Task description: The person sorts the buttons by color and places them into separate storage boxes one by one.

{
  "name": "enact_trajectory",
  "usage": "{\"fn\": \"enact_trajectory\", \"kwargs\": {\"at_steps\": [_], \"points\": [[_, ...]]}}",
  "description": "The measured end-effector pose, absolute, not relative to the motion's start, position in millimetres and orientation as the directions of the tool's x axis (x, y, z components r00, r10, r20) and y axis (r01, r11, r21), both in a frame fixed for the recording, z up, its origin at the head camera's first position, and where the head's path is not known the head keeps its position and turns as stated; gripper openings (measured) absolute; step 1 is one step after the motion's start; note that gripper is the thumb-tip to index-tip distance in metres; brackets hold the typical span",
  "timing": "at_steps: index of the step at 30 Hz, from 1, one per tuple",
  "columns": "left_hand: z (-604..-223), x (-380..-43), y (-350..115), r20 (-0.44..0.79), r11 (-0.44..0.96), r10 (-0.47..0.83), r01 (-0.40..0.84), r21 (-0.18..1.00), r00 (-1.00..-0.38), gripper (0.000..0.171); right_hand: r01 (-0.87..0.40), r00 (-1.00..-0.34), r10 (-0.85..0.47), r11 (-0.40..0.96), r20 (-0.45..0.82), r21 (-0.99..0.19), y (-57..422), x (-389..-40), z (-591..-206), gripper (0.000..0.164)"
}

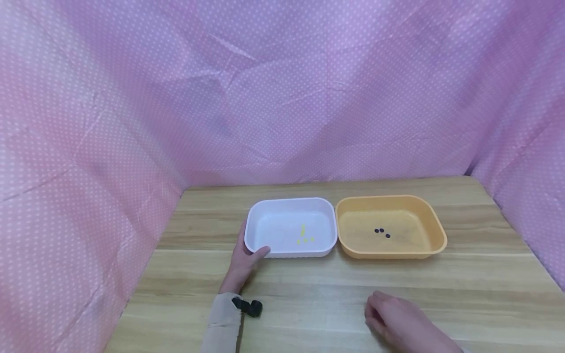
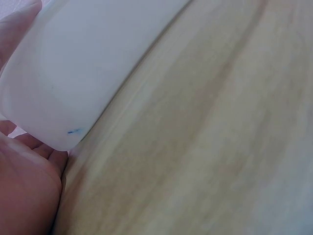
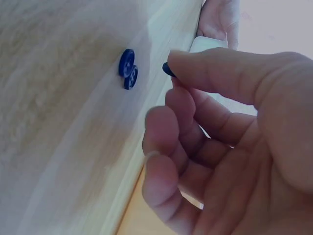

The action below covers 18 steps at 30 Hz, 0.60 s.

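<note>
My left hand (image 1: 243,257) holds the near left corner of a white plastic basin (image 1: 291,254). Its thumb lies over the front rim, and the fingers reach along the outer wall, partly hidden. Small yellow pieces (image 1: 305,240) lie on the basin floor. Low over the table in front, my right hand (image 1: 397,318) pinches a small dark blue button (image 3: 168,69) between thumb and index finger. Two more dark blue buttons (image 3: 128,63) are close by on the table in the right wrist view; the hand hides them in the head view.
A yellow-orange basin (image 1: 393,255) stands against the right side of the white one, with three small dark discs (image 1: 381,230) inside. Both are on a wooden table (image 1: 304,304). Pink dotted cloth (image 1: 282,98) hangs behind and at both sides.
</note>
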<state>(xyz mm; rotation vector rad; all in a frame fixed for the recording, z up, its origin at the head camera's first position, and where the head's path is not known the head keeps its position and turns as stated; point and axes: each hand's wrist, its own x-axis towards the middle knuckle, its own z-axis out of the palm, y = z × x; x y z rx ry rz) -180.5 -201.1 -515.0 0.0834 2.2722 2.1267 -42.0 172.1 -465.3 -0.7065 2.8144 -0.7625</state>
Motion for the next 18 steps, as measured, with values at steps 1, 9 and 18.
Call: {"fn": "enact_trajectory", "kwargs": {"at_steps": [1, 9, 18], "points": [[-515.4, -180.9, -201.1, 0.020, 0.064, 0.058, 0.023, 0.998, -0.998, 0.101, -0.403, -0.883, -0.470, 0.764, -0.006, -0.503, 171.6, -42.0, -465.9, 0.024], [-514.2, -180.8, -201.3, -0.015, 0.053, 0.065, -0.011, 0.999, -0.998, 0.101, -0.418, -0.873, -0.487, 0.781, -0.033, -0.464, 167.8, -42.4, -472.3, 0.024], [-487.4, -171.9, -195.3, -0.046, 0.077, 0.084, -0.039, 0.996, -0.995, 0.101, -0.466, -0.848, -0.530, 0.754, -0.009, -0.463, 169.7, -40.3, -474.7, 0.023]]}}
